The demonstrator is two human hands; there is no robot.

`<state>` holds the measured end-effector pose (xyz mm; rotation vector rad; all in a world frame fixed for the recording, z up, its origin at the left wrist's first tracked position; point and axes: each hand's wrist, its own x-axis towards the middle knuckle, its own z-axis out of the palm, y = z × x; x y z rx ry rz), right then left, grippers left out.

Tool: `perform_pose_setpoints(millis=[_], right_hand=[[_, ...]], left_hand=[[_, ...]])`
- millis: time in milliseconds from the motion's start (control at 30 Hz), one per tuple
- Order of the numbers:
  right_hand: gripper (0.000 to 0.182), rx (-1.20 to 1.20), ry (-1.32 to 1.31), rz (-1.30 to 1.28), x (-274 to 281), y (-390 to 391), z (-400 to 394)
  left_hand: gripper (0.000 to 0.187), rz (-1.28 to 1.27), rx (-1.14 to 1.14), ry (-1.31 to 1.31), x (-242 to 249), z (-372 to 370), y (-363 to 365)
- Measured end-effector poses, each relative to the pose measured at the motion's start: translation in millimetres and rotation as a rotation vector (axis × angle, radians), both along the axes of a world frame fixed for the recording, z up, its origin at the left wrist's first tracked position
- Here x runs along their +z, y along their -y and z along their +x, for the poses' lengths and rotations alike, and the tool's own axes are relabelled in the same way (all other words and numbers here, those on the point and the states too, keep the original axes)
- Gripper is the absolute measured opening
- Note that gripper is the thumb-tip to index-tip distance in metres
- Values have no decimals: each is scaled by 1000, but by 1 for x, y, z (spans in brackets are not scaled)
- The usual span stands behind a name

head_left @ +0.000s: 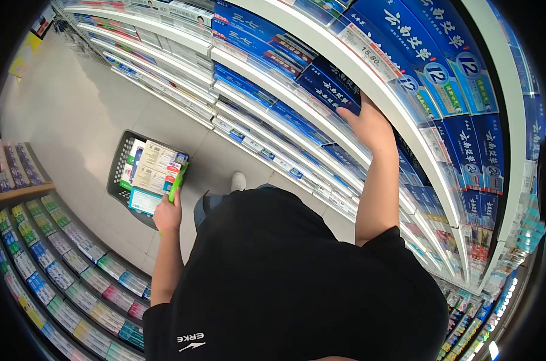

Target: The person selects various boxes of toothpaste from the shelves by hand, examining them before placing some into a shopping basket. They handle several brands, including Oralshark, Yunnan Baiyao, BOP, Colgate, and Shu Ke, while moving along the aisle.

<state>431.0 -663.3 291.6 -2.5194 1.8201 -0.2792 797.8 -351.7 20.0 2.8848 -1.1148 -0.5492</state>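
My left hand (168, 214) is closed around the bright green handle (178, 182) of a dark grey shopping basket (118, 165). Several boxes and packs lie in the basket, among them a cream-coloured box (159, 157) and a white-and-teal one (143, 201). On the other side, my right hand (372, 127) reaches in under a shelf edge, at a stack of dark blue toothpaste boxes (328, 87). Its thumb rests against the near end of a box. The other fingers go in behind the box and are mostly hidden by the shelf.
Shelves with white edges (321, 30) curve along the right, packed with blue toothpaste boxes (405, 42) and price tags (369, 53). A lower display (62, 271) of small colourful boxes stands at the left. Pale floor tiles (74, 114) run between them; my shoe (239, 181) shows near the basket.
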Motion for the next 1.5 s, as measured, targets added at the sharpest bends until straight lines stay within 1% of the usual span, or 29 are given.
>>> perform_pose_setpoints(millis=[33, 133, 233, 333, 467, 567, 667, 933, 1067, 1167, 1267, 1300, 1400, 1500], right_hand=[[80, 30, -7, 4, 4, 2, 1], [86, -1, -55, -5, -6, 16, -3], [85, 3, -25, 20, -7, 19, -7], [84, -91, -41, 130, -1, 20, -6], [79, -33, -34, 90, 0, 20, -6], [79, -56, -72, 129, 6, 19, -1], [79, -76, -92, 115, 5, 19, 0], [83, -69, -62, 153, -1, 25, -3], [88, -95, -65, 195, 3, 26, -2], [88, 34, -4, 48, 1, 23, 5], [84, 78, 102, 11, 4, 22, 31], [77, 130, 160, -8, 5, 24, 42], [72, 153, 201, -6, -3, 37, 64], [60, 141, 195, -33, -3, 44, 80]], left_hand=[[66, -6, 3, 8, -1, 3, 1], [68, 4, 10, 5, -1, 15, 5], [69, 6, 23, 8, -4, 26, 9], [69, -37, 24, 20, -5, 35, 10], [69, -15, 36, 10, -5, 43, 13], [69, 3, 47, 1, -4, 47, 15], [69, -36, 43, 24, -3, 47, 14], [69, -5, 35, 15, 6, 47, 16], [69, -29, 35, 31, -3, 47, 12], [68, -22, 58, 9, 1, 46, 14], [67, 5, 60, -17, 5, 47, 16], [66, -3, 61, -9, 5, 47, 15], [66, -22, 58, 6, 3, 46, 15], [66, -29, 50, 12, -2, 47, 13]])
